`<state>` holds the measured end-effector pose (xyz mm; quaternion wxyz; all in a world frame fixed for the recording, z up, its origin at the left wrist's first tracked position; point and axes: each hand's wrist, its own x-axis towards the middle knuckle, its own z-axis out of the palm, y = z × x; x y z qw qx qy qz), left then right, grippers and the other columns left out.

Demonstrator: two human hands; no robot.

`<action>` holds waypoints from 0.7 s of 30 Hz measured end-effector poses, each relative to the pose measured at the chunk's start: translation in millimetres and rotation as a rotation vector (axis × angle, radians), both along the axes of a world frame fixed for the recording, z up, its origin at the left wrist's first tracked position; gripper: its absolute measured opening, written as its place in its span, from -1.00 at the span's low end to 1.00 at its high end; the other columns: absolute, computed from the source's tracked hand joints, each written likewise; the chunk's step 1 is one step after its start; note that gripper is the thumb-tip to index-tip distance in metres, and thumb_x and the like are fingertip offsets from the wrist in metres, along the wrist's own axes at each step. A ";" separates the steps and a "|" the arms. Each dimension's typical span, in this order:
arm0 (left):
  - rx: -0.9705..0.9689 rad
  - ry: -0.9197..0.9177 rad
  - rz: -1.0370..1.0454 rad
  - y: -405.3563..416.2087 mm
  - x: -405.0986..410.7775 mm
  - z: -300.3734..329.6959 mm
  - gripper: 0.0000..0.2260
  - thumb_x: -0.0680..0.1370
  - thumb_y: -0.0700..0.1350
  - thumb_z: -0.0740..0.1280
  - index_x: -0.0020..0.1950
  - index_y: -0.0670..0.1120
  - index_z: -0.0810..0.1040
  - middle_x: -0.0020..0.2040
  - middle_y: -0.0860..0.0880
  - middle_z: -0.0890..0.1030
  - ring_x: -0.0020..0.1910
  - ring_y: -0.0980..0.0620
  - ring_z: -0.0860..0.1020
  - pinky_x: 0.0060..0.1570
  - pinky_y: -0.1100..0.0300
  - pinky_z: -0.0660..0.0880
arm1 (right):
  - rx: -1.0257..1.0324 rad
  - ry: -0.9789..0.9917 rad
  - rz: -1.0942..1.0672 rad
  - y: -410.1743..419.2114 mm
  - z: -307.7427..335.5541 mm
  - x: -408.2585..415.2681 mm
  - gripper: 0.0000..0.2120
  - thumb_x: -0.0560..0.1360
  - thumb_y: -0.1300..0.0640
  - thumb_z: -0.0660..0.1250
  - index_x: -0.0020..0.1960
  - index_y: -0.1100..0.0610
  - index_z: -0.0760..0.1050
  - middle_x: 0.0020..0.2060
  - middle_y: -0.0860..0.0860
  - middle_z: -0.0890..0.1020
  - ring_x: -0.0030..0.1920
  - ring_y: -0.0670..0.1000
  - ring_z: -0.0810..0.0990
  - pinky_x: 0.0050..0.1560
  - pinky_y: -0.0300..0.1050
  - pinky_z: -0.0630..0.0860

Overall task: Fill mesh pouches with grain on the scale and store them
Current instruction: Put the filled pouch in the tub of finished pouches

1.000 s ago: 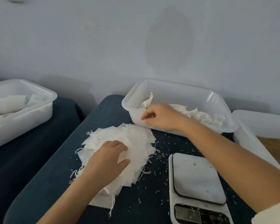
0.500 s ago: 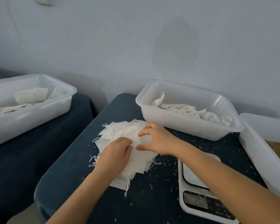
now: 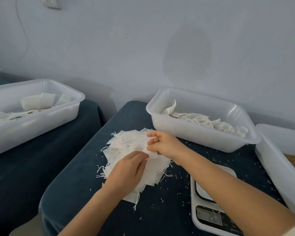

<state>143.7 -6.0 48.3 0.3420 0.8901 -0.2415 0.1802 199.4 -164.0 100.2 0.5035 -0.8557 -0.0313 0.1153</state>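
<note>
on the dark blue table [image 3: 71, 198] in front of you, seen from the head camera, lies a loose pile of empty white mesh pouches [image 3: 126, 147] with drawstrings trailing off its edges. your left hand [image 3: 128, 169] rests on the near side of the pile, fingers curled onto the top pouch. your right hand [image 3: 162, 143] pinches a pouch edge at the far right of the pile between thumb and fingers. just right of the pile sits the scale [image 3: 209, 206], partly hidden under your right forearm. behind the pile a white tub [image 3: 199, 135] holds filled pouches. scattered grain [image 3: 162, 200] dots the table.
</note>
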 end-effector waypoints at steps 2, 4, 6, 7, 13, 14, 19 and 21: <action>0.005 0.017 -0.020 2.2 -0.3 -3.4 -0.79 0.55 -0.17 0.31 0.17 -0.14 0.58 0.13 0.00 0.58 0.10 0.05 0.54 0.07 0.38 0.36 | -0.047 -0.036 -0.016 -0.5 -3.2 0.4 -0.49 0.43 0.25 0.41 0.35 0.03 0.40 0.01 -0.06 0.52 0.00 -0.07 0.53 0.02 -0.17 0.51; -0.013 0.025 0.014 5.1 1.2 -5.9 -0.75 0.53 -0.15 0.35 0.20 -0.11 0.57 0.18 0.03 0.55 0.19 0.11 0.47 0.15 0.43 0.27 | -0.014 -0.029 -0.052 -2.9 -4.7 0.7 -0.46 0.43 0.24 0.42 0.35 -0.03 0.38 0.06 -0.06 0.48 0.03 -0.05 0.52 0.03 -0.16 0.52; -0.058 0.022 0.066 8.2 4.3 -5.3 -0.75 0.50 -0.19 0.39 0.17 -0.08 0.58 0.18 0.08 0.52 0.18 0.17 0.42 0.16 0.53 0.19 | 0.088 0.008 -0.084 -7.3 -4.0 0.6 -0.44 0.42 0.26 0.43 0.36 -0.03 0.38 0.10 -0.03 0.48 0.02 -0.07 0.52 -0.12 -0.24 0.53; -0.106 0.028 0.091 9.6 6.2 -4.5 -0.74 0.48 -0.24 0.39 0.15 -0.06 0.59 0.17 0.11 0.51 0.16 0.20 0.42 0.14 0.54 0.20 | 0.143 0.027 -0.095 -10.0 -2.9 0.3 -0.43 0.42 0.28 0.44 0.36 -0.03 0.38 0.12 -0.01 0.48 0.02 -0.07 0.53 -0.20 -0.29 0.51; -1.098 0.687 0.097 -2.6 14.9 17.2 -0.77 0.56 -0.22 0.22 0.06 0.06 0.58 0.10 0.07 0.58 0.01 0.15 0.62 -0.06 0.25 0.51 | 0.296 0.008 -0.035 -27.6 -3.6 -7.9 -0.46 0.42 0.33 0.42 0.26 -0.13 0.44 0.10 0.05 0.57 0.11 0.05 0.60 0.13 -0.02 0.57; -1.206 0.753 0.098 -5.6 18.0 21.5 -0.85 0.56 -0.17 0.27 0.08 -0.01 0.57 0.08 0.02 0.59 -0.02 0.08 0.64 -0.09 0.22 0.52 | 0.295 -0.020 -0.018 -29.0 -5.1 -10.7 -0.46 0.43 0.34 0.42 0.28 -0.11 0.44 0.07 0.05 0.61 0.09 0.05 0.61 0.14 -0.01 0.56; -1.076 0.796 0.161 -19.1 28.4 31.1 -0.59 0.45 -0.02 0.44 0.27 -0.02 0.46 0.14 0.00 0.56 -0.02 0.06 0.61 -0.05 0.19 0.52 | 0.342 -0.132 0.035 -35.0 -9.7 -28.0 -0.51 0.44 0.30 0.42 0.13 -0.27 0.51 0.01 0.02 0.65 0.00 0.00 0.61 0.09 -0.15 0.55; -1.005 0.772 0.146 -22.2 29.5 32.5 -0.62 0.45 -0.01 0.45 0.24 0.02 0.48 0.11 0.05 0.59 0.01 0.08 0.58 -0.06 0.19 0.50 | 0.381 -0.145 0.038 -38.9 -8.3 -33.7 -0.50 0.44 0.30 0.42 0.12 -0.30 0.54 0.01 0.07 0.63 -0.03 -0.03 0.58 0.09 -0.17 0.54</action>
